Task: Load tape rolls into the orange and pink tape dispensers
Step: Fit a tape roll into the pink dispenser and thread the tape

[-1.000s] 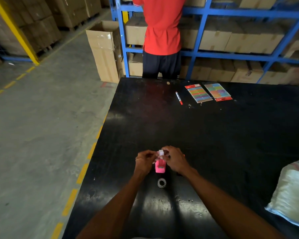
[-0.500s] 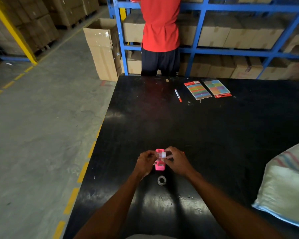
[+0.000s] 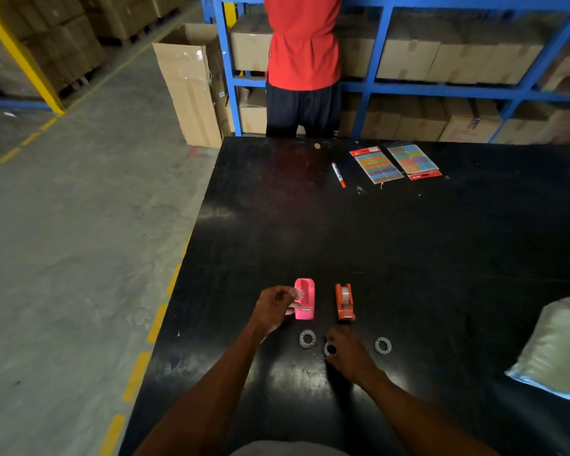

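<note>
The pink dispenser [image 3: 305,299] stands on the black table [image 3: 408,245], its slot showing no roll. My left hand [image 3: 275,307] is beside it on the left, pinching a small clear spool [image 3: 299,294] at its edge. To the right stands the orange dispenser [image 3: 344,301] with a tape roll inside. My right hand [image 3: 348,355] rests lower down, fingers closed on a tape roll [image 3: 330,349] lying on the table. Two more rolls lie flat: one [image 3: 307,339] below the pink dispenser, one [image 3: 383,345] at right.
A red marker [image 3: 338,174] and two packs of coloured sticky tabs [image 3: 379,166] lie at the far side. A person in a red shirt [image 3: 303,44] stands at blue shelving beyond the table. A woven sack [image 3: 560,350] sits at the right edge.
Both hands were together on the pink dispenser. My right hand has dropped down to a roll on the table, uncovering the orange dispenser. My left hand stays at the pink one with the spool.
</note>
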Tool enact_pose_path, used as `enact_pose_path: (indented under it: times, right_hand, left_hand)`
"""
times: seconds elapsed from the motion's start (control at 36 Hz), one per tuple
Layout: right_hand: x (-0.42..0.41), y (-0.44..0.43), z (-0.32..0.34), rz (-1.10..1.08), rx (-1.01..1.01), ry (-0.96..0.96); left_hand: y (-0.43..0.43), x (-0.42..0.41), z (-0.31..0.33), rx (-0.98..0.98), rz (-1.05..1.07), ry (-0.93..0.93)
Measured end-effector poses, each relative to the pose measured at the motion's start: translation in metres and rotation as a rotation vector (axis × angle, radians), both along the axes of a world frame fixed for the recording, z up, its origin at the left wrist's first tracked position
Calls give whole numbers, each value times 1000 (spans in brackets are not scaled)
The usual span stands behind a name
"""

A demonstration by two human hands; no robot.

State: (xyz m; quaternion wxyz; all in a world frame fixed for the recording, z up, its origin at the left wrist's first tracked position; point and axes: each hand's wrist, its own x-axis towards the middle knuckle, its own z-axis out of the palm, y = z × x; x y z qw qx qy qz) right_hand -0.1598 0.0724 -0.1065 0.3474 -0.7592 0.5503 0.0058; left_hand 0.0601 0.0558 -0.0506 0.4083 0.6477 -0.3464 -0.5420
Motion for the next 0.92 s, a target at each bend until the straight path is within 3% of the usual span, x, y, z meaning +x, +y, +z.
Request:
enact_pose_path:
  times: [0.25, 0.36, 0.44, 0.64, 0.75, 0.92]
  right_hand:
    - [-1, 4, -6, -3, -24, 83]
    - [7, 1, -4, 70, -234, 213]
    - [19, -3, -2, 162, -309, 206]
    - [43, -8, 3, 269, -240, 229]
    - [43, -15, 2, 225, -221, 130]
    - [37, -29, 21, 2, -141, -290]
  left_hand:
    - [5, 2, 0, 21, -7, 42]
    - [9, 6, 0, 22, 7, 37]
    - [11, 9, -4, 26, 10, 22]
    - [14, 10, -4, 43, 13, 20]
    - [16, 13, -5, 49, 23, 13]
    - [16, 13, -10, 56, 19, 21]
